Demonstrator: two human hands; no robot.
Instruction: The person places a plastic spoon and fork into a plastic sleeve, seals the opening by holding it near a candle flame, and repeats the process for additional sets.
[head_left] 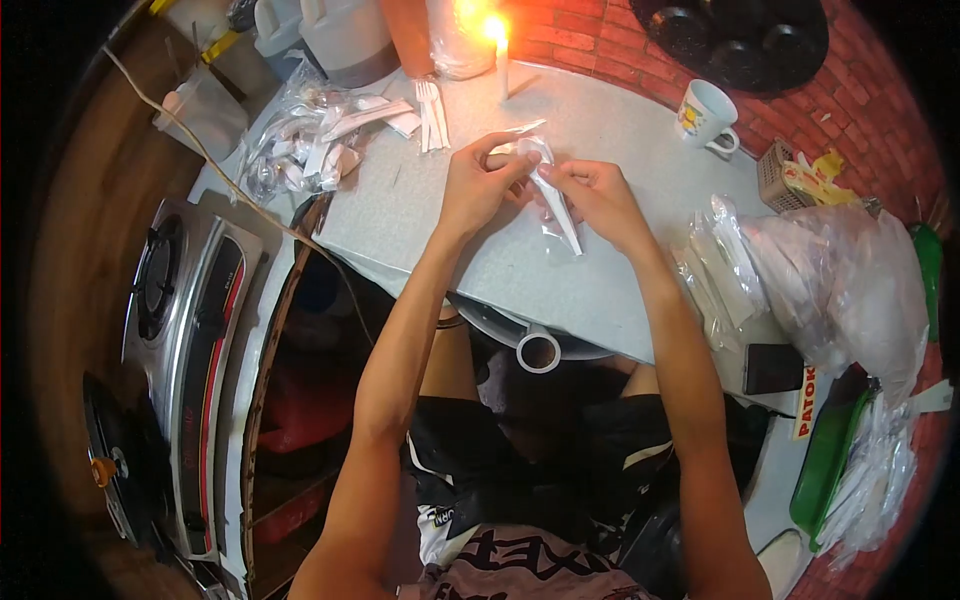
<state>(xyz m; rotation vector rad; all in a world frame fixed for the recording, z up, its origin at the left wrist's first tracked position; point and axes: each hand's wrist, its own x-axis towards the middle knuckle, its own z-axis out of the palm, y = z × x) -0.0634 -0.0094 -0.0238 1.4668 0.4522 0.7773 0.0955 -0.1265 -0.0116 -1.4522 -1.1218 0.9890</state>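
Note:
Over the white tabletop, my left hand (482, 185) and my right hand (598, 200) meet at a white plastic spoon in a clear wrapper (560, 212). Fingers of both hands pinch its upper part, while the handle points down toward me. A lit candle (502, 70) stands upright just beyond my hands. White plastic forks (432, 115) lie to the left of the candle. Farther left is a pile of white plastic cutlery in clear bags (310, 145).
A mug (706, 115) stands at the back right, near a small basket (778, 178). Clear plastic bags (820, 270), a dark box (773, 369) and a green tray (832, 465) are on the right. A gas stove (190, 360) is at the left.

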